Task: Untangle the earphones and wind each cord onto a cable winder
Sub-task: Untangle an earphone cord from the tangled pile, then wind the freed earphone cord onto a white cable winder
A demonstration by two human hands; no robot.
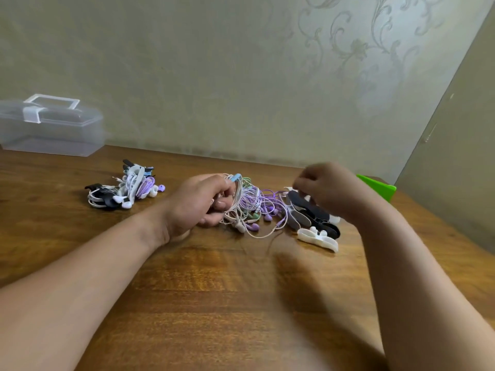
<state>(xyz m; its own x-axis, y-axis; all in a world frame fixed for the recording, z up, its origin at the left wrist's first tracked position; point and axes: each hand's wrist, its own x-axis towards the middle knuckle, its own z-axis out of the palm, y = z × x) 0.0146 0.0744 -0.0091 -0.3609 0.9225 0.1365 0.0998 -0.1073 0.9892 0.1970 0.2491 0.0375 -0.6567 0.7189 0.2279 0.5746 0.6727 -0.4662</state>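
Head view: we judge the wound earphones [126, 191] left of centre done, the tangle [254, 207] mid-frame still to do, left hand [198, 204] clenched round its cords, right hand [329, 191] curled, blurred over spare winders [313, 215], grasp unclear.

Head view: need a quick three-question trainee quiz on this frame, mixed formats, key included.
1. True or false: the left hand grips the tangled earphones.
2. Where does the clear plastic box stand? A) at the far left of the table, by the wall; B) at the near edge, between the forearms; C) on top of the tangle.
3. Fill in: the white cable winder lies loose on the wood, nearer the ___ hand.

Key: 1 true. 2 A. 3 right; the right hand is above the dark winders and blurred.
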